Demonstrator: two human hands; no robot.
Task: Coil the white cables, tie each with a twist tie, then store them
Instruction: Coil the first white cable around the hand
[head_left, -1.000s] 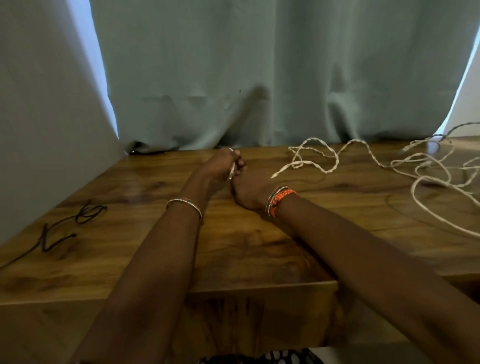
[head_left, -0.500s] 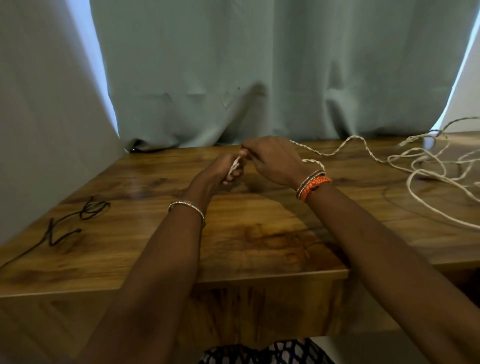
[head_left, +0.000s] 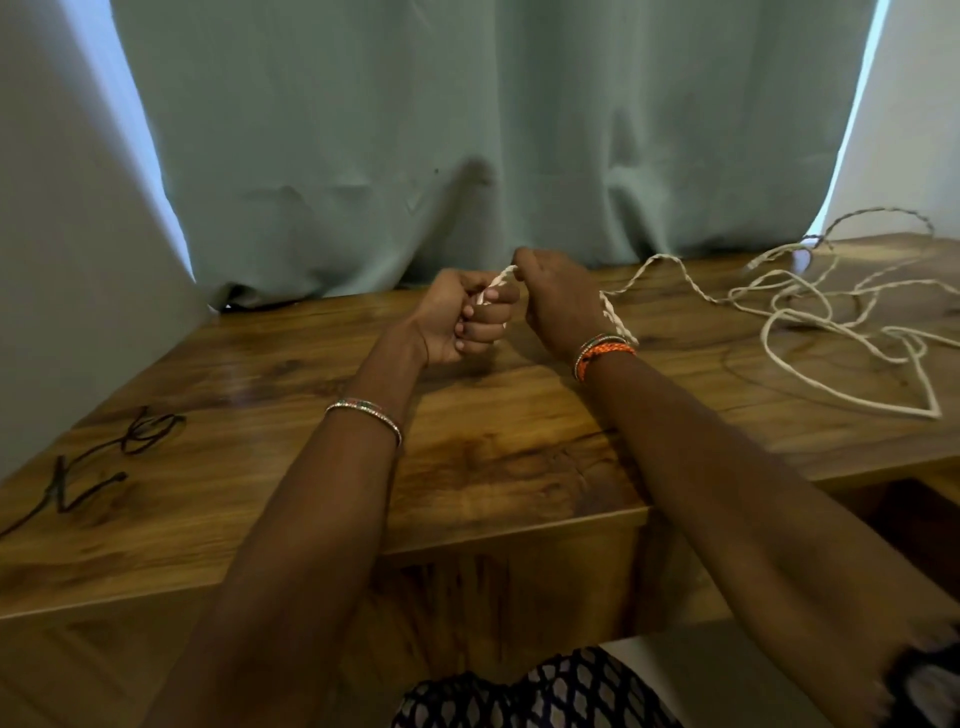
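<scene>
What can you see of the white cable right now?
The white cable looks twisted or braided, off-white and thin. One end runs between the left hand and the right hand, both gripping it above the wooden table. Behind the right wrist it trails right into loose, uncoiled loops lying on the tabletop. No tie shows on it.

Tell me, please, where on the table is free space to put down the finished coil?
Bare wood lies between the black twist ties and the left forearm, and along the near table edge between both arms. The right side is crowded with loose white cable.
</scene>
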